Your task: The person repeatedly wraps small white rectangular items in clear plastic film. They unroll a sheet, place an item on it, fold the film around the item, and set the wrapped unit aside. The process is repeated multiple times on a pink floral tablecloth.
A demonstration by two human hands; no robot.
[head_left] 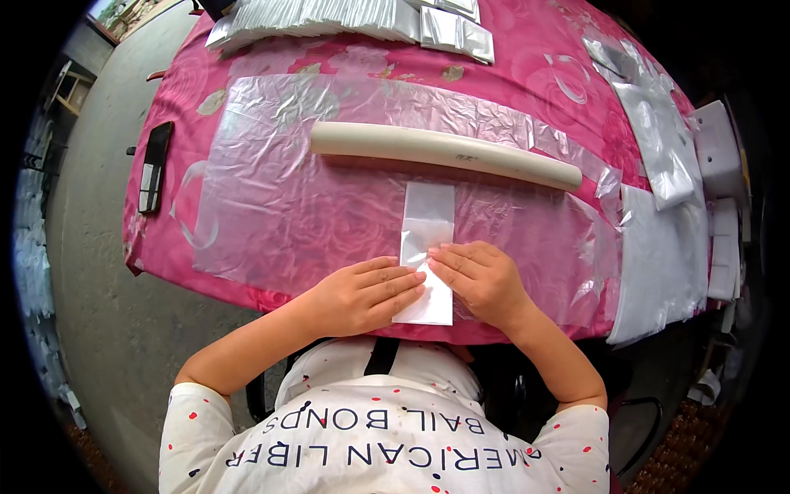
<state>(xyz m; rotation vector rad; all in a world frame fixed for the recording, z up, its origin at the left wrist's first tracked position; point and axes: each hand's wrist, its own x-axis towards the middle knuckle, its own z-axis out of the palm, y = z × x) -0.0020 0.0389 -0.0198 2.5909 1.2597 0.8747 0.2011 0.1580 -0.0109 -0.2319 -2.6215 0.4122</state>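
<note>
A narrow folded strip of white plastic film [430, 206] lies upright in front of me, reaching to the table's near edge. My left hand [366, 292] rests flat over its left side, fingers stretched out. From the right, my right hand [484, 276] lays its extended fingers on the strip's middle. Neither hand is wrapped around anything. Beneath the strip spreads a wide sheet of clear plastic film [280, 198]. A long cream-coloured tube [444, 155] lies across that sheet, just beyond the strip's far end.
Rows of folded white plastic packets [321, 20] sit at the far edge of the pink flowered tablecloth [189, 107]. A black phone [155, 169] is at the left edge. Sheets of white plastic [662, 263] cover the right side, beside a white box-like object [720, 148].
</note>
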